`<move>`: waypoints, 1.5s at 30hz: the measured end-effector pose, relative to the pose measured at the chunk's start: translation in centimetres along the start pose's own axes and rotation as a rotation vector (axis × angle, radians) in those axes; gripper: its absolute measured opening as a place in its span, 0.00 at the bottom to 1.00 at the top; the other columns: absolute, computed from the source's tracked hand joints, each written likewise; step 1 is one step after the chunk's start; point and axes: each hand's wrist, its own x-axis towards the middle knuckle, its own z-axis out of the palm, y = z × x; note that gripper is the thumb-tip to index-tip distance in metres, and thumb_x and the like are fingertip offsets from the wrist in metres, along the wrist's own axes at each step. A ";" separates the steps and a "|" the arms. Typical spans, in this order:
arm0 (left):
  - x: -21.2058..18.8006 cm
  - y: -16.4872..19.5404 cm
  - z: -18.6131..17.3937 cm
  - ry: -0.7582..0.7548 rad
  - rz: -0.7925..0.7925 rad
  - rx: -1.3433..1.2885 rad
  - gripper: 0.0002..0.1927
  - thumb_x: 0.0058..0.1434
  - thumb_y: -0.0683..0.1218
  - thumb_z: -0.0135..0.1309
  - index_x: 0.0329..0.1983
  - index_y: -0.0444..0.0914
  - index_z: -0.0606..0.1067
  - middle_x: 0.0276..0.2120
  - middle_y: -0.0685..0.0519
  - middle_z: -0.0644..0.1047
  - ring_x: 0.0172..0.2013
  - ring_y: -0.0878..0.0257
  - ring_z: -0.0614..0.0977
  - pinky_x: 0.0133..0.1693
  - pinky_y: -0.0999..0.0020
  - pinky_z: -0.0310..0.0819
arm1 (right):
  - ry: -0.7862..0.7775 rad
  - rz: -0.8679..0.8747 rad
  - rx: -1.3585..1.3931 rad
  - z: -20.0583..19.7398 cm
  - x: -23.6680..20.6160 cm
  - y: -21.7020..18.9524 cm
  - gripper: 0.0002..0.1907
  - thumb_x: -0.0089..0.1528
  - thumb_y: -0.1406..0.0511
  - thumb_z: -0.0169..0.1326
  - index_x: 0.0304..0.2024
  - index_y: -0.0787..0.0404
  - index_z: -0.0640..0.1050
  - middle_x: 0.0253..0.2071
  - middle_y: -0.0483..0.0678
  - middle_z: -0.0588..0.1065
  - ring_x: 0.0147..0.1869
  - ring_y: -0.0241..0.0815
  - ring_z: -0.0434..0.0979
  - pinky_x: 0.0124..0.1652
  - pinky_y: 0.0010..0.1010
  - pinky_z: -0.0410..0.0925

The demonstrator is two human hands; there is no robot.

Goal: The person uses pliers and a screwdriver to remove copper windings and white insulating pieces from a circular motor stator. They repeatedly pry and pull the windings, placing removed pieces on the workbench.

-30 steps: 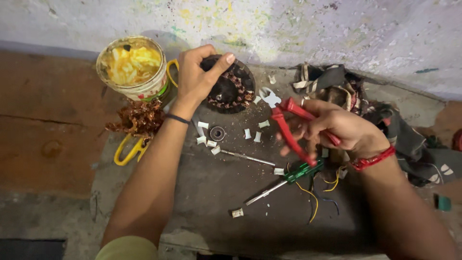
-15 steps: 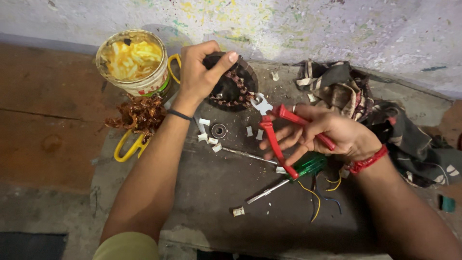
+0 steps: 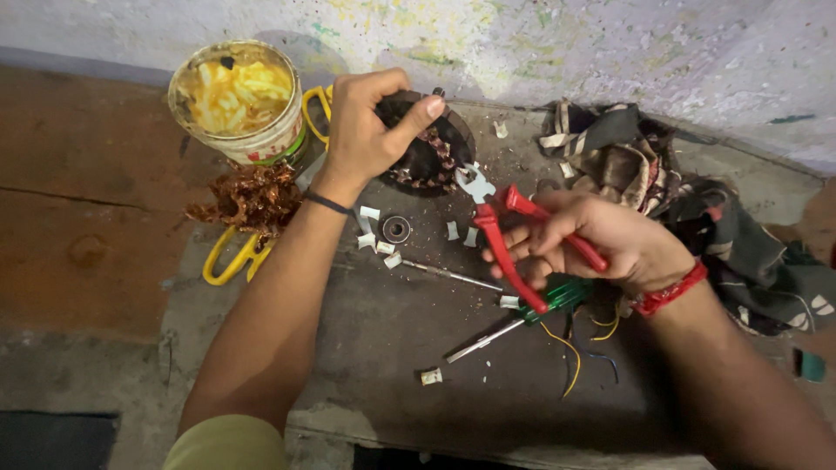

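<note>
My right hand (image 3: 601,239) is wrapped around the red handles of the pliers (image 3: 509,239), whose metal nose points toward 11 o'clock, its open tip just short of the rim of the motor stator (image 3: 431,148). My left hand (image 3: 366,130) closes over that stator from the 9 o'clock side, thumb laid across its top, pinning it to the grey slab (image 3: 366,348) close under the wall. I judge the stator heavy and rigid, with copper windings that would nick easily, so it is best held by its outer ring, as now; the pliers' sleeved handles look grippy, and a hold well back gives leverage. At 6 o'clock from the nose lie white sleeve scraps (image 3: 374,235), a small bearing ring (image 3: 396,229) and a thin steel rod (image 3: 453,276); under my right hand a green-handled screwdriver (image 3: 522,318) lies beside loose yellow wires (image 3: 566,348). At 9 o'clock from the stator stands a round plastic tub (image 3: 239,96) of yellow grease, its lower wall carrying a white, red and green label band; below it a tangle of stripped copper wire (image 3: 252,198) lies over yellow-handled scissors (image 3: 231,261). A patterned rag (image 3: 627,157) lies at 3 o'clock.
</note>
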 end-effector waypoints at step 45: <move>0.4 -0.6 -2.4 -0.056 0.140 0.078 0.28 0.65 0.58 0.69 0.23 0.33 0.74 0.16 0.52 0.67 0.19 0.64 0.69 0.26 0.67 0.59 | 0.281 0.025 -0.348 1.3 -0.7 0.0 0.34 0.47 0.80 0.42 0.60 0.80 0.66 0.55 0.68 0.74 0.59 0.58 0.78 0.50 0.59 0.76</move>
